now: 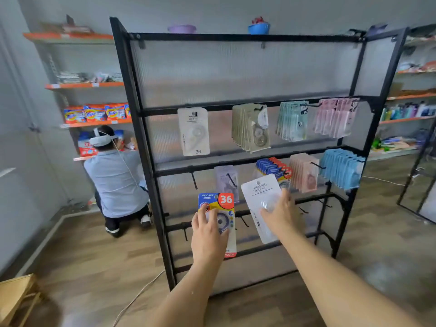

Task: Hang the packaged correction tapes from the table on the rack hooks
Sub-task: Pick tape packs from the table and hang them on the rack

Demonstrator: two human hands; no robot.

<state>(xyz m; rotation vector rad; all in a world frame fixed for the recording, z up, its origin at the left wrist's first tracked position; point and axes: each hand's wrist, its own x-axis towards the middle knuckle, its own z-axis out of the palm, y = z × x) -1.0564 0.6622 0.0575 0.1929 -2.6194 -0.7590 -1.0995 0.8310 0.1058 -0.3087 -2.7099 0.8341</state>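
Both bare forearms reach up from six o'clock toward the tall black metal rack (139,128) with its ribbed translucent back panel, which fills the middle of the view. At nine o'clock a kneeling person in a pale blue shirt (116,182) faces orange-edged wall shelves (94,84). On the rack's upper bar hang a single white packaged correction tape (193,131), a beige bundle of packs (251,127), a mint-green bundle (292,121) and a pink bundle (336,119) toward two o'clock. The bar below carries a lilac pack (226,181), a blue-and-red bundle (273,167), a peach bundle (304,172) and a sky-blue bundle (342,167). A bare black hook (194,180) juts out left of the lilac pack.

Near centre, the right hand (280,214) clasps a white translucent correction-tape pack (262,199), fingers over its front and its top tilted toward eleven o'clock, in front of the lower bars. At seven o'clock of it, the left hand (207,232) grips a blue, yellow and red carded correction tape marked 36 (218,208), held upright before the rack and touching no hook.
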